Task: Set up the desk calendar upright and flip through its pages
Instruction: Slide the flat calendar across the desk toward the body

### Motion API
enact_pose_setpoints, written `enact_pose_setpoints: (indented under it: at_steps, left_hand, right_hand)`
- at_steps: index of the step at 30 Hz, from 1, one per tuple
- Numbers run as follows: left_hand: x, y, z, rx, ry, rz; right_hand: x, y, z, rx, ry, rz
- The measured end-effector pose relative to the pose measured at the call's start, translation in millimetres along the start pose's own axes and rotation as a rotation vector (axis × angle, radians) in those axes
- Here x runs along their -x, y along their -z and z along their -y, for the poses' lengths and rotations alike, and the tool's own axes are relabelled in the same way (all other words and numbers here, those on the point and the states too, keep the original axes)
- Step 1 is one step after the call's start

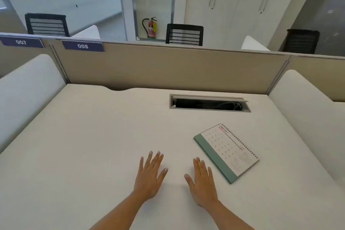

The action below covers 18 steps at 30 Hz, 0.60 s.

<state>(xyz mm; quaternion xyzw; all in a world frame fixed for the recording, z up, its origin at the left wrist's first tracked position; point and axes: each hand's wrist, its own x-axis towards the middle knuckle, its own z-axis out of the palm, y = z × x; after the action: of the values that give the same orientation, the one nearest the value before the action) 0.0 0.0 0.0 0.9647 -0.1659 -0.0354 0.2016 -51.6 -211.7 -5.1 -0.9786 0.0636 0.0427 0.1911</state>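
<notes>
A spiral-bound desk calendar (226,152) lies flat on the white desk (93,145), turned at an angle, with a white January page up and a green base strip along its left edge. My left hand (150,175) rests palm down on the desk, fingers spread, holding nothing. My right hand (202,183) lies flat beside it, also empty, just left of the calendar's near corner and not touching it.
An open cable slot (210,103) with wires sits in the desk beyond the calendar. A beige partition (168,67) closes the far edge, and white side panels (28,87) flank both sides. Black chairs (183,33) stand behind the partition.
</notes>
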Motion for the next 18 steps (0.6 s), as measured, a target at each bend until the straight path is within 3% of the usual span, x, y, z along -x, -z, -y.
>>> enact_pose_setpoints:
  at_steps: [5,18]
  left_hand:
    - [24,-31,16,-0.007,0.057,0.137]
    - [28,-48,36,-0.155,-0.009,0.16]
  right_hand:
    - [30,-33,-8,0.093,-0.097,0.006]
    - [29,-38,-19,0.078,-0.023,-0.083]
